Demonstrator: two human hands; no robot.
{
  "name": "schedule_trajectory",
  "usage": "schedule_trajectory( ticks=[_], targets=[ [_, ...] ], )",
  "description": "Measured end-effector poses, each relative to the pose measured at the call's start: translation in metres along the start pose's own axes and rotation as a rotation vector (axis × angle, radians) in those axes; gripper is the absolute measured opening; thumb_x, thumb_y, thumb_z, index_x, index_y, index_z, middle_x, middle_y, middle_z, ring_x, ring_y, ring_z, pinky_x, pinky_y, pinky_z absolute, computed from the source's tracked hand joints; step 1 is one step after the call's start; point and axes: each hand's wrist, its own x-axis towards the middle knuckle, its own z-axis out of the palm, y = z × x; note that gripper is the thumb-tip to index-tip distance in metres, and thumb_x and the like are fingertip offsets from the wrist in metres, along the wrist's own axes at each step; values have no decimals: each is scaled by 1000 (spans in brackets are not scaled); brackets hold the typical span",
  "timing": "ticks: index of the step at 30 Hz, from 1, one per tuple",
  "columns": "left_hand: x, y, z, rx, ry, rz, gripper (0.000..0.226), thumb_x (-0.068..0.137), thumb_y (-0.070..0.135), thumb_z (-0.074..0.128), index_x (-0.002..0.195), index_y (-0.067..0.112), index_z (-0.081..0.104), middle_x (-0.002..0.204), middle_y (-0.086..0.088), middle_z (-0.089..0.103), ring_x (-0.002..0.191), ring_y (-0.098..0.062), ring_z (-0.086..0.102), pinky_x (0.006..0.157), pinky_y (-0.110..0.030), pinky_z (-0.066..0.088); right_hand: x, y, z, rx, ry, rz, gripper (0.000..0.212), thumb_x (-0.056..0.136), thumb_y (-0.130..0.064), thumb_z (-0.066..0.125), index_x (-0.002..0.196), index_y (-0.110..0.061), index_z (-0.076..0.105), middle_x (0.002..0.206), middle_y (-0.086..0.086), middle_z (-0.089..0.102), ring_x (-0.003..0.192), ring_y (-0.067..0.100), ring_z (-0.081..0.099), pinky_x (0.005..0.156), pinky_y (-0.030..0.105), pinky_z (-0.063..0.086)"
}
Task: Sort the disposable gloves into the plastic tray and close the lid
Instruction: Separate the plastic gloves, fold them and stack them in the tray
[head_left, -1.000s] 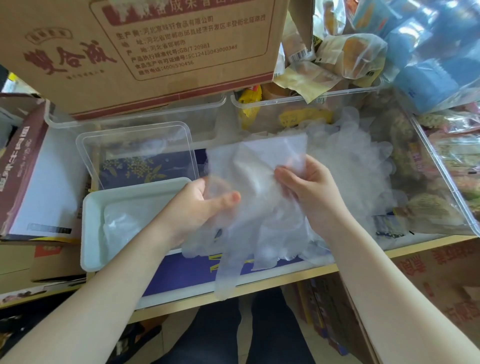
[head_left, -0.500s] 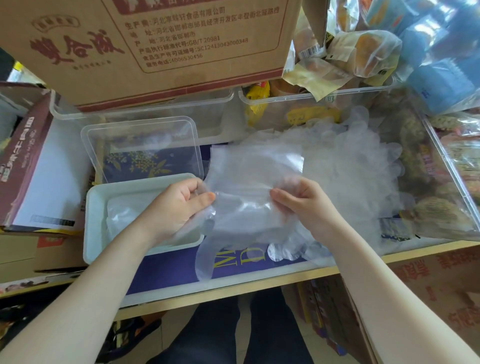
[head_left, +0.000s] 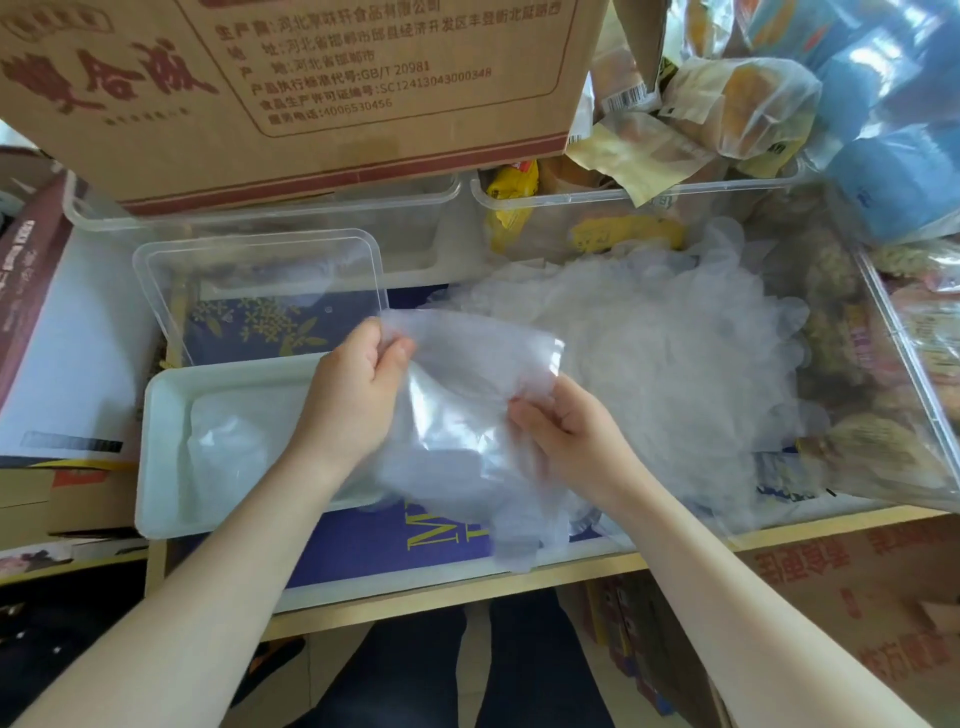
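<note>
A clear disposable glove (head_left: 467, 415) hangs between my two hands above the shelf. My left hand (head_left: 353, 389) pinches its upper left edge with thumb and fingers. My right hand (head_left: 561, 431) grips its right side with curled fingers. The glove's fingers dangle past the shelf's front edge. Below my left hand sits the white plastic tray (head_left: 161, 467), with folded clear gloves (head_left: 234, 441) lying inside. The tray's clear lid (head_left: 260, 291) leans open behind it. A heap of loose clear gloves (head_left: 675, 353) lies to the right.
A large cardboard box (head_left: 311, 88) overhangs the back. Clear storage bins (head_left: 898, 364) with snack packets stand at the right and rear. A dark red box (head_left: 31, 270) sits at the left. Blue wrapped packs (head_left: 893, 130) fill the top right. The wooden shelf edge (head_left: 675, 558) runs in front.
Both hands have carried the glove leftward and lower, toward the tray. My left hand's grip has shifted to the glove's upper edge.
</note>
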Motion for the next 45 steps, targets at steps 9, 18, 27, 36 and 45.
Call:
schedule_trajectory(
  ticks=[9, 18, 27, 36, 45],
  targets=[
    [7, -9, -25, 233, 160, 13, 24, 95, 20, 47, 81, 1, 47, 64, -10, 52, 64, -28, 48, 58, -39, 36, 44, 37, -22, -638, 177, 46, 41, 89, -23, 59, 127, -10, 51, 132, 12, 47, 116, 30, 47, 92, 34, 37],
    [9, -19, -26, 177, 173, -122, 19, 95, 23, 48, 96, 5, 56, 87, -4, 62, 78, -18, 54, 58, -12, 34, 77, 55, -12, -976, 35, -101, 63, 83, -45, 63, 136, -17, 44, 147, 8, 36, 132, 31, 31, 100, 39, 27],
    [16, -23, -25, 127, 65, -88, 30, 94, 24, 50, 95, -4, 58, 98, -25, 63, 80, -23, 53, 67, -29, 38, 72, 53, -26, -443, 363, -219, 29, 91, -20, 48, 80, -2, 67, 89, 9, 66, 82, 27, 59, 71, 31, 43],
    [11, -16, -13, -14, -198, -55, 23, 92, 18, 54, 76, 32, 59, 69, 20, 65, 65, 7, 55, 61, -5, 37, 23, -10, -48, 755, 164, 288, 28, 83, 2, 49, 66, -18, 57, 69, 1, 53, 57, 15, 50, 46, 20, 33],
    [8, -24, -13, 127, -199, -65, 15, 94, 23, 51, 89, 17, 64, 82, 0, 67, 79, -17, 61, 67, -22, 44, 19, 31, -47, 577, 573, 692, 27, 99, -36, 43, 105, -12, 53, 92, 9, 63, 55, 17, 64, 45, 19, 49]
  ],
)
